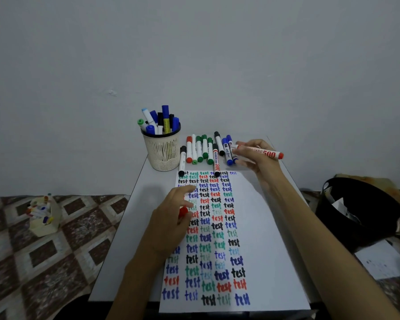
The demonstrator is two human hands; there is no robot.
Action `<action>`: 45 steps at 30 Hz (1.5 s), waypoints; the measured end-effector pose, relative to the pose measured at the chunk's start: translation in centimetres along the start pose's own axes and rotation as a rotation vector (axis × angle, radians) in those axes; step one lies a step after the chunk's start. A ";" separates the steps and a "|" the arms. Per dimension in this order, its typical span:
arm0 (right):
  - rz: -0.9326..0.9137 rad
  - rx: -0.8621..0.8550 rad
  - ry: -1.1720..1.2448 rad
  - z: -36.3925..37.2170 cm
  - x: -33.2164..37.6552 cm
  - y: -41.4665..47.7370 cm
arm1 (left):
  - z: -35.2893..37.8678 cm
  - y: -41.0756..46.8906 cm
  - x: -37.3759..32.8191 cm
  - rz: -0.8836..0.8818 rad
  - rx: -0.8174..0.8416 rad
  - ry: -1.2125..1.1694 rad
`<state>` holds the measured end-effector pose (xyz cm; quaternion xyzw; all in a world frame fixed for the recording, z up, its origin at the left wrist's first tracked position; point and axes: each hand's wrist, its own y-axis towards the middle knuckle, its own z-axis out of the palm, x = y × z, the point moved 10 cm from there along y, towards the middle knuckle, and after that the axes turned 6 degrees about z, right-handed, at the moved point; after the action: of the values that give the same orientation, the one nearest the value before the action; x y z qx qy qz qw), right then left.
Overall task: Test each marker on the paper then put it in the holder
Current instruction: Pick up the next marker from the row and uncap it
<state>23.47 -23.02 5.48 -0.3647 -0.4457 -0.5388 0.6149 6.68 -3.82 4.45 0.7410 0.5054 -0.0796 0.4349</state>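
Matt paper (259,227), perforated plastic holder (163,153)

Plain pale grey wall (194,54) behind a white counter (129,239). Brown-and-cream patterned floor (56,250) on either side: left of the counter, a cream box (45,227) of pens; right, a black bin (367,215) and a white sheet (383,262). Soft, even light.

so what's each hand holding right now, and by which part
Right hand grips the red marker around its barrel toward the tip end, tail sticking out. Left hand holds a red cap, mostly hidden by fingers.
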 end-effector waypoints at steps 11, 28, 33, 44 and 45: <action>-0.028 -0.054 -0.326 0.8 -2.1 1.9 | 1.5 0.0 1.3 -0.006 0.076 -0.022; -0.091 -0.028 -0.527 1.1 -3.0 2.6 | 1.3 -0.3 1.4 -0.075 0.089 0.038; -0.126 -0.028 -0.548 1.3 -2.7 2.6 | 1.7 -0.3 1.9 -0.060 0.100 0.022; -0.105 -0.007 -0.564 1.3 -2.7 2.5 | 1.4 -0.3 1.8 -0.096 0.057 -0.019; -0.095 -0.010 -0.520 1.1 -2.7 2.5 | 1.3 -0.3 1.8 -0.096 0.057 -0.022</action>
<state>25.74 -20.72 3.35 -0.4725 -0.6027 -0.4573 0.4520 7.76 -3.53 2.47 0.7272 0.5329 -0.1228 0.4148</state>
